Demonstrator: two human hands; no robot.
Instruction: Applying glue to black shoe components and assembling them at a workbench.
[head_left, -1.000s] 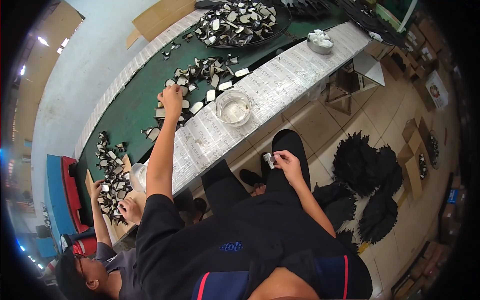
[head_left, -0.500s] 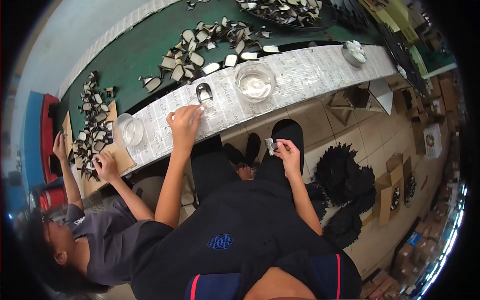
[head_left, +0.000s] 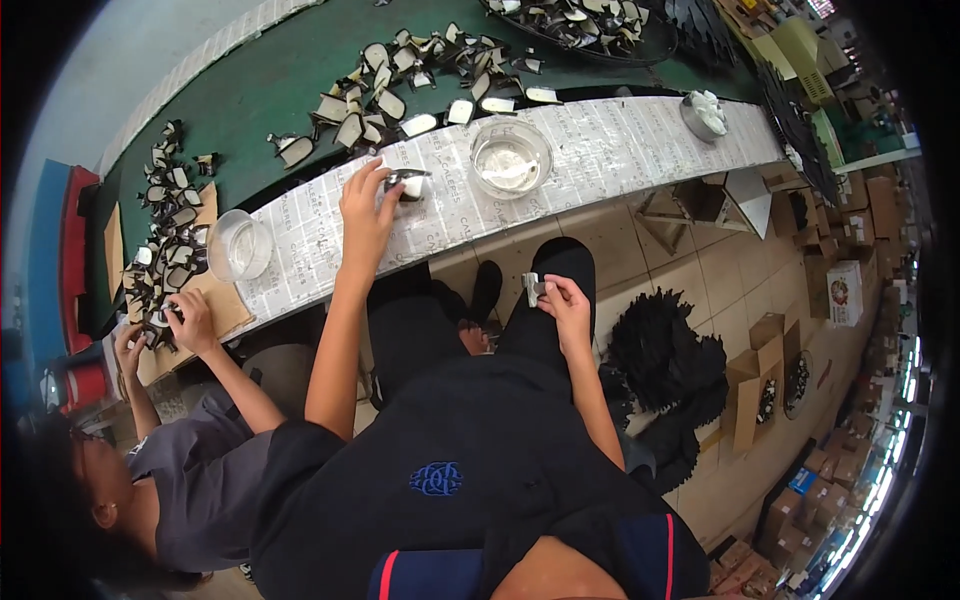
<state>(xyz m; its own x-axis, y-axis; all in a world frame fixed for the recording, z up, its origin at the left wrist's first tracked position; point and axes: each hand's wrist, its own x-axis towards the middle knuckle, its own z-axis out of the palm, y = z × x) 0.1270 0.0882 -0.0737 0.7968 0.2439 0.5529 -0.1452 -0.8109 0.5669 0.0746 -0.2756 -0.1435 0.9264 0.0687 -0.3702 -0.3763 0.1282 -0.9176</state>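
Note:
My left hand (head_left: pixel 367 214) has closed its thumb and fingers on a small black piece with a cream face (head_left: pixel 409 187), at the near part of the paper-covered bench strip (head_left: pixel 330 233). Low over my right thigh, my right hand (head_left: pixel 568 312) pinches a small grey-white strip-like item (head_left: pixel 531 289); its exact kind is unclear. To the right of the left hand stands a clear round dish (head_left: pixel 511 160) with a pale wet-looking bottom. Several similar black pieces with cream faces (head_left: pixel 388 102) lie heaped and lined up on the green surface beyond.
At my left a co-worker's hands (head_left: pixel 192 322) handle pieces beside another clear tub (head_left: pixel 240 247). A metal cup with white wads (head_left: pixel 704 116) stands at the strip's right. Black fringed material (head_left: pixel 668 350) and an opened carton (head_left: pixel 757 378) are on the floor to the right.
My left hand has moved forward from the paper and taken hold of the black piece there. My right hand keeps its pinch, shifting little. The co-worker's far hand has come down toward the pieces.

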